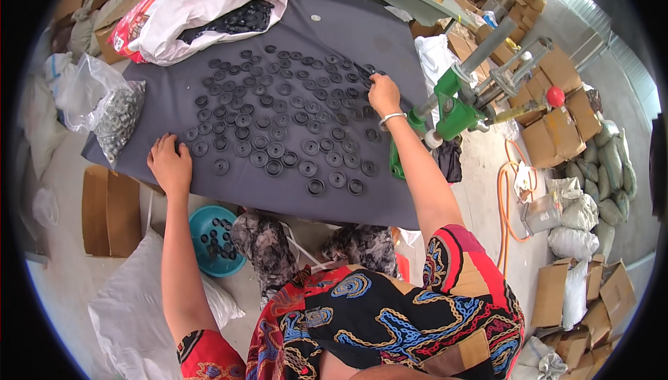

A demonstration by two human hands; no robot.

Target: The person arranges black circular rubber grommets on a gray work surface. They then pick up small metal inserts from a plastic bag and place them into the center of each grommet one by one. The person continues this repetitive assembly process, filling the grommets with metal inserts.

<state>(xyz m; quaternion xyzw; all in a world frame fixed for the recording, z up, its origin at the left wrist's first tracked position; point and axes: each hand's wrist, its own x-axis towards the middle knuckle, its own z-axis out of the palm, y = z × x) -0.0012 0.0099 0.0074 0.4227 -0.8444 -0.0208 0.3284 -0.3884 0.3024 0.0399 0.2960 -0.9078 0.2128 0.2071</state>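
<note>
Black discs (278, 133) across dark tabletop (396, 202)

Surface (273, 198): bare strip along near edge; bare lane just right of clear bag (122, 117). Obstacles: black discs (276, 150), scattered across the middle; white sack (165, 33), far left corner; green press (456, 121), right edge.

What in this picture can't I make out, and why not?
All in the head view:
Whether the right hand grips anything: the black pieces by its tips are small and blend together.
How full the sack is: its white wall hides the lower contents.
Single metal parts: too small.
The legs' far ends: hidden under the table.
</note>
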